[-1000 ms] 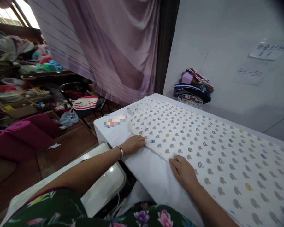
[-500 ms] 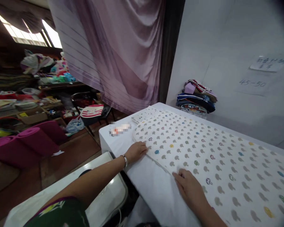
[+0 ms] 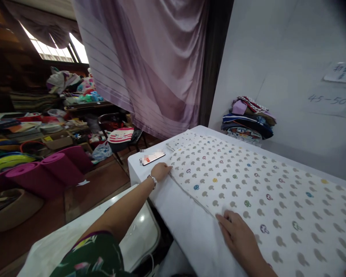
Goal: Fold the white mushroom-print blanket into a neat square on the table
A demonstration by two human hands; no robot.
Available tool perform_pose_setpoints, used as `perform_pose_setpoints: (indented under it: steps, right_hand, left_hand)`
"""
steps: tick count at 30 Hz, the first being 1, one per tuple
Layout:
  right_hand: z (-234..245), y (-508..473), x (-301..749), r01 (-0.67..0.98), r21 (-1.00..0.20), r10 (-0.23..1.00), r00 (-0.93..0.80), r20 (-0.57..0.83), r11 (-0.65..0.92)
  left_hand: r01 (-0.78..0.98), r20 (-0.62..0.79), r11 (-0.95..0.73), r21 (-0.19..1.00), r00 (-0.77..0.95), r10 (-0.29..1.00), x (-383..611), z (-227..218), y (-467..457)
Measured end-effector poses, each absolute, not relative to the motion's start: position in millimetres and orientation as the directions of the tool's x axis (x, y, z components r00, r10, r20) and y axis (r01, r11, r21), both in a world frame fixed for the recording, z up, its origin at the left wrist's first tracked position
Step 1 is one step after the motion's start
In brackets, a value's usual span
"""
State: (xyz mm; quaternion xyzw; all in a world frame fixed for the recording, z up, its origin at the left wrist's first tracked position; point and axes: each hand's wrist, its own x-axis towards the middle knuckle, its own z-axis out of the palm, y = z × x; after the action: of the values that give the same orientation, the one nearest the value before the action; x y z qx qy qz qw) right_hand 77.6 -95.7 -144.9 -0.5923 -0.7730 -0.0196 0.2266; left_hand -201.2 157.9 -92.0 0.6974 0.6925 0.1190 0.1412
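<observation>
A white fabric [image 3: 236,192] printed with grey and coloured mushrooms lies spread on a white-covered table [image 3: 178,223]. Its near edge is pinched by my left hand [image 3: 160,172], close to the rounded far corner. Further along the same edge, my right hand [image 3: 236,231] has thumb and fingers closed on the cloth. A second, folded piece of patterned fabric [image 3: 184,140] shows beyond the far end. Just past my left hand lies a phone [image 3: 154,158] with a lit screen, partly blurred out.
A white sewing-machine-like surface [image 3: 138,227] stands under my left forearm. Folded cloths [image 3: 248,119] are stacked by the wall at the back. A purple curtain [image 3: 167,69] hangs behind the table. Magenta rolls [image 3: 49,169] and a chair [image 3: 121,134] stand on the left.
My left hand has slid along the fabric's edge towards its far corner. My right hand stays on the near edge. The view has turned slightly left.
</observation>
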Motion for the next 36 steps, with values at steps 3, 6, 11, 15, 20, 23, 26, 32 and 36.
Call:
perform_pose_setpoints:
  steps: [3,6,11,15,20,23,26,32,36]
  right_hand:
    - [-144.1,-95.8,77.4,0.925,-0.238,0.904,-0.190,0.384,0.296]
    - [-142.2,-95.9,77.4,0.924,-0.240,0.903,-0.192,0.384,0.298]
    - [-140.6,-95.4,77.5,0.918,-0.261,0.903,-0.186,0.386,0.300]
    - [-143.9,-94.4,77.5,0.910,-0.279,0.904,-0.186,0.384,0.306]
    - [-146.5,-94.6,77.6,0.904,-0.286,0.883,-0.173,0.436,0.318]
    - [-145.6,-94.7,77.3,0.903,-0.288,0.884,-0.172,0.435,0.318]
    - [-145.6,-94.1,77.5,0.900,-0.300,0.888,-0.168,0.427,0.315]
    - [-144.6,-94.4,76.4,0.898,-0.315,0.901,-0.169,0.399,0.308]
    - [-138.5,-94.5,73.1,0.898,-0.330,0.915,-0.160,0.369,0.290]
  left_hand:
    - [0.939,-0.055,0.021,0.343,-0.002,0.998,-194.7,-93.0,159.8]
    - [0.945,-0.067,0.030,0.327,-0.008,0.998,-188.7,-93.7,161.3]
    - [0.940,-0.063,0.046,0.337,-0.026,0.998,-190.0,-93.8,158.5]
    - [0.938,-0.046,0.055,0.341,-0.042,0.998,-191.4,-91.7,150.8]
    - [0.940,-0.057,0.050,0.339,-0.033,0.998,-180.4,-88.6,147.8]
    - [0.943,-0.062,0.049,0.328,-0.030,0.998,-175.3,-87.8,149.1]
    - [0.943,-0.063,0.038,0.331,-0.019,0.998,-176.3,-87.9,150.0]
    - [0.938,-0.024,0.050,0.342,-0.044,0.999,-191.8,-89.5,148.6]
    - [0.941,-0.027,0.040,0.335,-0.032,0.999,-195.1,-90.6,147.9]
